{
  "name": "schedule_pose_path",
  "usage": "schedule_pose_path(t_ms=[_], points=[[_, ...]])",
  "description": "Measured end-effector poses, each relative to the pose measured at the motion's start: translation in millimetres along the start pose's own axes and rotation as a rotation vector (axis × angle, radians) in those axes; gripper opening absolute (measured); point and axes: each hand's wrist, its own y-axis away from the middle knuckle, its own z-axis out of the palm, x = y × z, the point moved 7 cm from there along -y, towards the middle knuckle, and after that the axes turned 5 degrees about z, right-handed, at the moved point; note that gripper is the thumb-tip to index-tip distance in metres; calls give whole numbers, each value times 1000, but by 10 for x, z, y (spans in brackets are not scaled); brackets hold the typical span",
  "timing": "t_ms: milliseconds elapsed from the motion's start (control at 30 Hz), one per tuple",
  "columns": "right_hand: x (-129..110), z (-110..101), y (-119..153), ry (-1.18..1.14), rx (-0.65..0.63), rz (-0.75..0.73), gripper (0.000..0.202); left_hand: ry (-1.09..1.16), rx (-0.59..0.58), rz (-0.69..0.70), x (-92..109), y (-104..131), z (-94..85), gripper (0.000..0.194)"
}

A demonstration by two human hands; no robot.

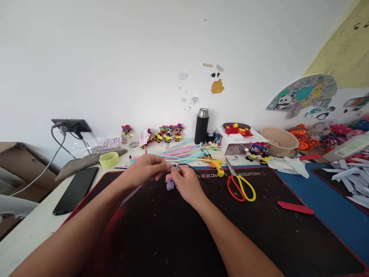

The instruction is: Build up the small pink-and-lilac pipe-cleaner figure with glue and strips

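Observation:
My left hand (151, 167) and my right hand (186, 182) meet over the back part of the black desk mat (161, 234). A small fuzzy piece, pink above and purple below (170, 183), shows beneath the fingertips, against my right hand, which is closed on it. Something small and dark with a silvery glint sits at the right fingertips, too small to name. My left thumb and forefinger are pinched together beside it; what they hold is hidden. Right of my hands lie scissors (241, 188) with red and yellow handles and a yellow glue gun (217, 166).
Pastel pipe cleaners (175, 151) lie behind the mat. Small colourful figures (170, 133), a black thermos (201, 127) and a white box (240, 146) stand along the wall. A phone (76, 191) and yellow-green ring (109, 159) are left; a red strip (295, 207) is right.

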Motion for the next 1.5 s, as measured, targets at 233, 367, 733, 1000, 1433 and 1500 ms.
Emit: schedule_pose_path(t_ms=[233,367,733,1000,1433,1500], points=[[16,19,-7,20,-20,-5,32,7,-2,-15,18,15,13,49],[13,17,-4,29,-27,2,32,1,-13,-19,11,17,19,45],[17,18,-6,20,-13,5,33,-7,-26,-8,4,20,0,48],[75,43,-19,-56,-39,15,36,-19,-11,-7,31,24,-17,50],[94,53,-8,-168,-87,41,42,-73,33,-8,32,34,-131,52],[94,45,-6,-166,-81,49,42,-80,30,-5,36,35,-134,51]])
